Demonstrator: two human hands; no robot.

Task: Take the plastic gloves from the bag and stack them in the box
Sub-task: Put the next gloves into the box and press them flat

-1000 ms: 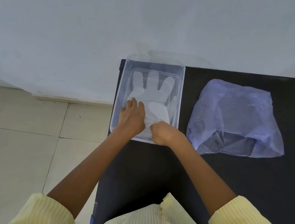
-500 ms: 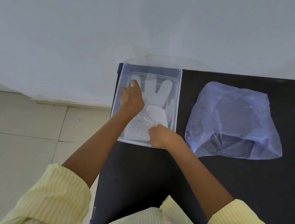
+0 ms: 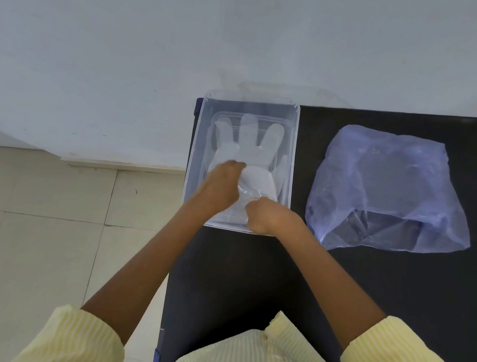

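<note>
A clear plastic glove [image 3: 251,150] lies flat in the transparent box [image 3: 293,156] at the far left of the black table [image 3: 253,267]. The left hand [image 3: 221,183], fingers curled, presses on the glove – motion blur hides any grip. The right hand [image 3: 265,218] is closed, pinching the cuff at the near wall. The purple bag [image 3: 388,187] lies to the right, apart from the box.

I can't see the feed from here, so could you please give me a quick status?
Left hand and right hand both down in the box, on the top glove. Grip unclear on either. Bag lies to the right, untouched. Nothing in the way.
</note>
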